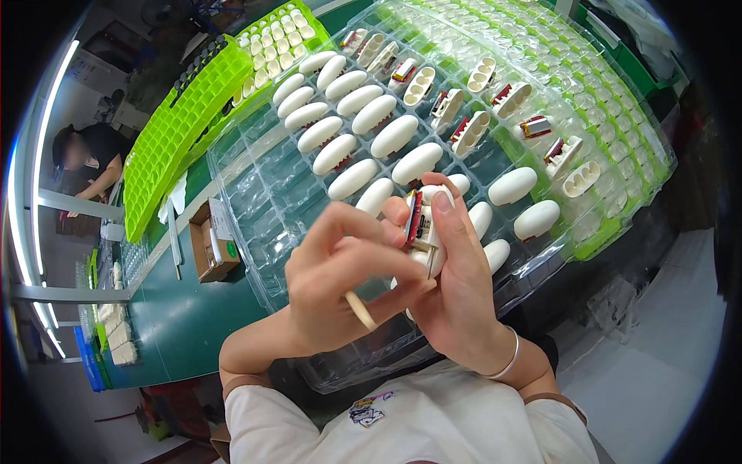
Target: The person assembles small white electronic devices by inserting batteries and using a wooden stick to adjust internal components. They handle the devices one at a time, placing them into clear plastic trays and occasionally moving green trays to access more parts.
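Right hand, centre frame, grips an opened white casing with a red part inside, fingers wrapped close. Left hand, just left of it, pinches a thin tan-handled tool against the casing. Clear tray of white oval shells spans centre to upper right.

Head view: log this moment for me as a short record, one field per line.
Left hand: holds a slim wooden-handled tool
Right hand: holds a white oval casing with a red-edged insert
Tool tip: at the casing; contact unclear
Clear compartment tray: white oval shells, some domed side up, others hollow side up
Left of tray: cardboard box
Surface: green tabletop
Background: co-worker, far left
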`<state>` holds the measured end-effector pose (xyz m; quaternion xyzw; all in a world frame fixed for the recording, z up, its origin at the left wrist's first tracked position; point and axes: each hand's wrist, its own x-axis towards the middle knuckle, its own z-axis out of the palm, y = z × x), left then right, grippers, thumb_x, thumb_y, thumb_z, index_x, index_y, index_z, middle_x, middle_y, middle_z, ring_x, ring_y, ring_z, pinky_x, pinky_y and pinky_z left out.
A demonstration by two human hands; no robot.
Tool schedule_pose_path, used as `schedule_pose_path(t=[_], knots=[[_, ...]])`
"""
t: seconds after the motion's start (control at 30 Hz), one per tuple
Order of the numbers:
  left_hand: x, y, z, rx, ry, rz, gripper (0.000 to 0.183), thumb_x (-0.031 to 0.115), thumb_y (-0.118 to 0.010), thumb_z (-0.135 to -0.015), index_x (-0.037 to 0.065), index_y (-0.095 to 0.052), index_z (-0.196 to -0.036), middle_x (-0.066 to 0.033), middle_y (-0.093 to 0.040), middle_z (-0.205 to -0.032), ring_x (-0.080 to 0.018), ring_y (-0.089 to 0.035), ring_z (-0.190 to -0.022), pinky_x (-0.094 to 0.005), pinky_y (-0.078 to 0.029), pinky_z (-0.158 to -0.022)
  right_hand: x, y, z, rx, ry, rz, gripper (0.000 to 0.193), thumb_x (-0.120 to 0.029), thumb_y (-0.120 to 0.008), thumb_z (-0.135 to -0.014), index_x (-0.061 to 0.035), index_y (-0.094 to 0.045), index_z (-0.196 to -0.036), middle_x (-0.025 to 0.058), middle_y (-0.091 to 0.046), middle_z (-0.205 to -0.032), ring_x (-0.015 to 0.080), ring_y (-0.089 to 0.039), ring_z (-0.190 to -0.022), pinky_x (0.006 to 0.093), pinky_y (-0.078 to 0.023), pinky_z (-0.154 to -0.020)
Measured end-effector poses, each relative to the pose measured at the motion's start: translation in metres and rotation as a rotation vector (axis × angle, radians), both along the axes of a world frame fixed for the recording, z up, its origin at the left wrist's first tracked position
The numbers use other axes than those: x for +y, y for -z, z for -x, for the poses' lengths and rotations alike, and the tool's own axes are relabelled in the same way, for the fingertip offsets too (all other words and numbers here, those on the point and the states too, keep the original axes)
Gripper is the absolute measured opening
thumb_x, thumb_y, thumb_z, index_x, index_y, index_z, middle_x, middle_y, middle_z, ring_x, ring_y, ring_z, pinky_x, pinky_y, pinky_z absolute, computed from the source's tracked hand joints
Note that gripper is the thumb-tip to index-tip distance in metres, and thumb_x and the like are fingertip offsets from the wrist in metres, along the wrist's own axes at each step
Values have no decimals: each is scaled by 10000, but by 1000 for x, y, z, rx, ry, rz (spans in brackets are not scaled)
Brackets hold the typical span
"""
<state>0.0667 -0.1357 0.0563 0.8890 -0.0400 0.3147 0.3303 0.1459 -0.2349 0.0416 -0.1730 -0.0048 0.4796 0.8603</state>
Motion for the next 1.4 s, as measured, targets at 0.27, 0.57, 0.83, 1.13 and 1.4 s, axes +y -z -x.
schedule_pose_path(t=[0.27,0.57,0.83,1.13,1.4], knots=[[-2,12,3,149,12,394,578,91,-790,-598,85,-355,-979,-22,-350,-912,-30,-384,-661,-127,-303,-554,5,3,5,-114,97,-39,327,-412,-311,-919,-170,-336,-1137,31,-437,-796,102,-423,-684,221,-392,-667],[-7,-10,11,248,-18,359,462,116,-701,-703,29,-373,-1016,-28,-500,-786,-50,-368,-515,-185,-294,-448,7,6,2,-78,195,-124,286,-339,-286,-939,-125,-308,-1127,77,-467,-799,129,-472,-685,253,-429,-653],[-28,-5,14,490,42,171,319,49,-493,-820,33,-429,-1132,-165,-535,-602,-337,-538,-486,-404,-431,-437,5,-9,-1,-267,372,-87,326,-449,-298,-906,-222,-318,-1140,48,-401,-814,93,-415,-655,197,-404,-401],[-30,-1,13,481,-8,112,224,-63,-440,-781,-52,-497,-997,-170,-578,-813,-303,-589,-636,-308,-468,-598,8,-4,6,-346,427,-92,322,-479,-289,-896,-238,-326,-1107,50,-396,-815,98,-412,-636,199,-409,-400],[-32,-7,12,567,-32,145,210,-18,-444,-793,-36,-506,-993,-182,-557,-801,-326,-582,-654,-341,-463,-608,9,3,8,-530,471,-75,254,-440,-280,-910,-270,-299,-1097,67,-397,-849,127,-417,-670,226,-428,-447]])
